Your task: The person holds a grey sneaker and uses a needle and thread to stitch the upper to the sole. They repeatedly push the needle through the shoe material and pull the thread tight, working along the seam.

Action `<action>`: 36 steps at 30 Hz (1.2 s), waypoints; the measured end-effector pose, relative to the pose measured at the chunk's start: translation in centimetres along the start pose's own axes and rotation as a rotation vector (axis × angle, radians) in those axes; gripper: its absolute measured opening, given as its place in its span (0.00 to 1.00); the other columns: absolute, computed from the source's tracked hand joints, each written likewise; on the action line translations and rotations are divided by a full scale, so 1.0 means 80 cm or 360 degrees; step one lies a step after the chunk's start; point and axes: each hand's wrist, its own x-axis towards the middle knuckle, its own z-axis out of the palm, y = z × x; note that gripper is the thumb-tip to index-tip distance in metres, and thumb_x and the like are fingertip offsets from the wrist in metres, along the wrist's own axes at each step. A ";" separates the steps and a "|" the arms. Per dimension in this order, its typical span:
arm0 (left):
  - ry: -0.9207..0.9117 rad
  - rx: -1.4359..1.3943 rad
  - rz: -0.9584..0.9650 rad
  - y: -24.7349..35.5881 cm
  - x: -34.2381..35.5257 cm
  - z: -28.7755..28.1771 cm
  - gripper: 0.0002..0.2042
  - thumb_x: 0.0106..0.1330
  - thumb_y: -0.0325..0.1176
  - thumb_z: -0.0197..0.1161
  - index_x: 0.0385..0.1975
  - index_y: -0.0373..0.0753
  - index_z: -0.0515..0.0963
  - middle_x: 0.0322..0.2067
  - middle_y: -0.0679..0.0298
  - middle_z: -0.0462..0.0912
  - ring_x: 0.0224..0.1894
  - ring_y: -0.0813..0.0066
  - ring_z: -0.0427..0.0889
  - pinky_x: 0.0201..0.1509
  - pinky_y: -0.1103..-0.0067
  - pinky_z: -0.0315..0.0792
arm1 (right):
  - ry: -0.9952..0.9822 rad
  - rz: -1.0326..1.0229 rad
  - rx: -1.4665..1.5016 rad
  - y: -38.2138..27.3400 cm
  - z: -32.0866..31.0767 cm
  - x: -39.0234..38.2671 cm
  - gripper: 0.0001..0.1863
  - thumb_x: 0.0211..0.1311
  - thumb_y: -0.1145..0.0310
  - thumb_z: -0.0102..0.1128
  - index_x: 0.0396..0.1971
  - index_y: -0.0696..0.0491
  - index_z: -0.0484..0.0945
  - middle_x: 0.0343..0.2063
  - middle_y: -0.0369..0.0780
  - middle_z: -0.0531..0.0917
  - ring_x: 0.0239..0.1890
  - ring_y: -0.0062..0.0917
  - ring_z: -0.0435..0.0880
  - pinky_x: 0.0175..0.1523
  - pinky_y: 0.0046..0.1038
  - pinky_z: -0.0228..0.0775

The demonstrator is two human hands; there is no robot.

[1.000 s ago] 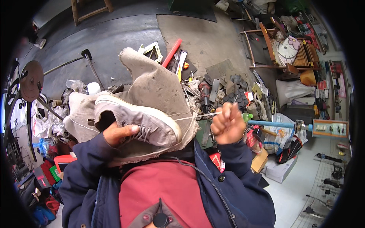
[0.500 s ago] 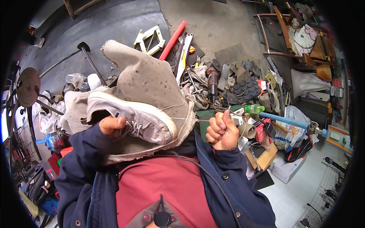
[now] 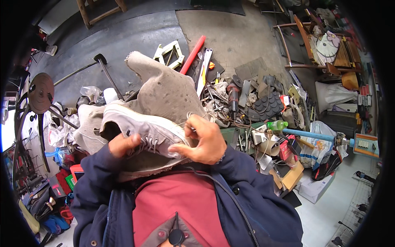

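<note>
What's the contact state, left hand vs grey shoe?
Touching: the head view shows the left hand gripping the grey shoe, its thumb laid on it beside the laces.

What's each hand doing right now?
Left hand: closed, holding the gray shoe.
Right hand: partly curled, thumb at the shoe's toe; can't tell whether it grips anything.

Grey lace-up shoe, tilted, toe to the right, on tan cloth
</note>
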 end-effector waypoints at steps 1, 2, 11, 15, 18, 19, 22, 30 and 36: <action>0.0034 0.0182 0.0026 0.011 -0.009 0.004 0.45 0.66 0.64 0.67 0.70 0.29 0.67 0.65 0.55 0.76 0.69 0.64 0.73 0.73 0.68 0.65 | 0.0001 -0.0051 -0.0048 -0.003 0.008 0.006 0.28 0.47 0.56 0.87 0.28 0.54 0.71 0.22 0.35 0.72 0.20 0.23 0.73 0.27 0.29 0.67; 0.0147 0.0529 0.0107 0.020 -0.013 0.009 0.46 0.63 0.68 0.67 0.65 0.29 0.71 0.55 0.59 0.83 0.58 0.68 0.80 0.62 0.67 0.72 | 0.0020 -0.0022 -0.0050 -0.004 0.011 0.008 0.28 0.47 0.57 0.86 0.29 0.54 0.71 0.22 0.36 0.73 0.21 0.24 0.74 0.27 0.29 0.68; 0.1189 0.2278 0.0797 -0.009 -0.123 -0.039 0.23 0.65 0.33 0.74 0.16 0.37 0.64 0.14 0.58 0.64 0.15 0.62 0.64 0.21 0.68 0.56 | 0.0125 0.0210 -0.0018 0.004 0.030 0.000 0.29 0.45 0.59 0.87 0.35 0.54 0.71 0.23 0.36 0.77 0.21 0.23 0.76 0.28 0.26 0.72; 0.2184 0.1936 0.0476 0.000 -0.184 -0.122 0.19 0.73 0.26 0.65 0.18 0.36 0.69 0.13 0.69 0.68 0.17 0.81 0.64 0.21 0.74 0.54 | 0.0187 0.0155 -0.0011 0.003 0.031 0.001 0.30 0.44 0.58 0.87 0.35 0.53 0.71 0.23 0.36 0.76 0.21 0.19 0.74 0.28 0.24 0.71; 0.2299 0.1646 0.0624 0.011 -0.191 -0.122 0.17 0.75 0.28 0.62 0.20 0.34 0.73 0.16 0.69 0.74 0.18 0.81 0.67 0.22 0.76 0.58 | 0.0111 0.0243 0.0081 0.004 0.024 0.002 0.29 0.47 0.58 0.87 0.35 0.53 0.71 0.23 0.34 0.74 0.22 0.15 0.71 0.28 0.22 0.68; 0.2130 0.1415 0.0942 0.015 -0.182 -0.110 0.16 0.75 0.28 0.61 0.21 0.33 0.74 0.18 0.68 0.76 0.19 0.80 0.68 0.23 0.77 0.60 | 0.0044 0.0295 0.0134 0.005 0.020 0.001 0.29 0.47 0.58 0.87 0.35 0.53 0.71 0.23 0.33 0.74 0.22 0.14 0.70 0.28 0.21 0.67; 0.1643 0.0723 0.1189 0.018 -0.138 -0.031 0.14 0.75 0.30 0.60 0.25 0.31 0.78 0.24 0.62 0.82 0.21 0.77 0.73 0.26 0.78 0.66 | -0.0113 0.0592 0.0430 0.008 0.007 0.001 0.24 0.55 0.61 0.83 0.35 0.54 0.72 0.27 0.30 0.75 0.26 0.11 0.69 0.33 0.18 0.65; 0.0693 0.2003 0.1244 0.050 0.012 0.106 0.16 0.52 0.22 0.75 0.43 0.38 0.86 0.29 0.59 0.82 0.26 0.62 0.81 0.30 0.70 0.74 | -0.0172 0.0490 0.0961 -0.012 -0.017 -0.008 0.10 0.75 0.68 0.58 0.48 0.59 0.79 0.32 0.31 0.81 0.32 0.11 0.75 0.37 0.18 0.68; 0.0734 0.2027 0.1358 0.037 0.034 0.112 0.18 0.50 0.24 0.77 0.44 0.42 0.86 0.29 0.62 0.80 0.29 0.64 0.81 0.32 0.70 0.73 | -0.0396 0.1155 0.1754 -0.012 -0.037 -0.013 0.15 0.77 0.66 0.54 0.54 0.58 0.79 0.33 0.35 0.82 0.27 0.12 0.73 0.29 0.16 0.62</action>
